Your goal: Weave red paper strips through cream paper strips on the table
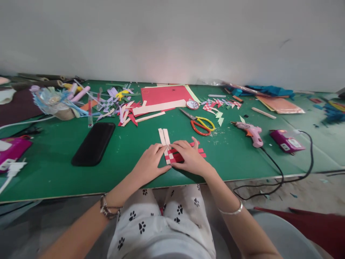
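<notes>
A small weave of cream paper strips (162,135) and red paper strips (201,150) lies on the green table near its front edge, checkered where they cross. Two cream strips run away from me, while the red ones stick out to the right. My left hand (151,161) is closed on the weave's left side, fingertips at the upper part and thumb at the lower edge. My right hand (188,157) covers much of the red strips, its thumb and forefinger closed on the weave and its little finger raised. The hands nearly meet over the weave, partly hiding it.
Scissors (201,123) lie beyond my hands, before red paper sheets (165,94) and a round dish (192,104). A pink glue gun (250,133) and its cord are on the right, near a purple power box (287,140). A black phone (94,144) lies left; paper scraps (110,102) are behind.
</notes>
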A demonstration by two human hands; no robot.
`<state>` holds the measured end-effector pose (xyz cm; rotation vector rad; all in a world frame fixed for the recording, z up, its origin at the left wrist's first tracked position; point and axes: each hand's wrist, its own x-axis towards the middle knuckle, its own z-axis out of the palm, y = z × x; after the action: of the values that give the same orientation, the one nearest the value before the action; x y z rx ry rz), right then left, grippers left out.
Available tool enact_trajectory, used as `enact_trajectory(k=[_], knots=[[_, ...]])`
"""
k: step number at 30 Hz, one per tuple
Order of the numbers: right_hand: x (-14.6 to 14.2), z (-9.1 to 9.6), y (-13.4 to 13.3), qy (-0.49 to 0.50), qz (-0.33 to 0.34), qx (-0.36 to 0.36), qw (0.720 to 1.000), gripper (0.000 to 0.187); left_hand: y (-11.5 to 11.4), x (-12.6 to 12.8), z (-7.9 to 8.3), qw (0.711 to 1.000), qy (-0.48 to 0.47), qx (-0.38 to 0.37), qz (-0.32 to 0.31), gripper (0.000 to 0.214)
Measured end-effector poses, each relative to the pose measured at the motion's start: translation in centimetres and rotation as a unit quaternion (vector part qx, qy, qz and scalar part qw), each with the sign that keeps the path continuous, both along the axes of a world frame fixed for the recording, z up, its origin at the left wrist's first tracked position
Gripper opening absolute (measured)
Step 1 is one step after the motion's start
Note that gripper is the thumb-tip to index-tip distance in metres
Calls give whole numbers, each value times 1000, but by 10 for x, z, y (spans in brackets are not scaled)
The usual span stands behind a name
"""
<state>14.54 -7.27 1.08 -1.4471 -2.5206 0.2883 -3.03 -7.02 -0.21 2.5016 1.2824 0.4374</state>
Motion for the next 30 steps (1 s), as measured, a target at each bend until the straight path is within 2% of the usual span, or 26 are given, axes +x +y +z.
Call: enact_trajectory(k=[11,21,23,27,30], knots=[[5,3,10,-7,34,-36,999,29,4,4,2,1000,21,-2,-6,37],[9,5,7,14,39,-45,998,29,3,7,2,999,37,23,2,37],[8,4,6,33,25,-42,998,26,2,9,0,998,38,37,17,36],[3,-6,4,67,-52,-12,996,23,0,14,-8,994,62,87,32,42],[-1,-12,5,85,-77,2,993,27,-1,16,-12,992,95,81,31,45]])
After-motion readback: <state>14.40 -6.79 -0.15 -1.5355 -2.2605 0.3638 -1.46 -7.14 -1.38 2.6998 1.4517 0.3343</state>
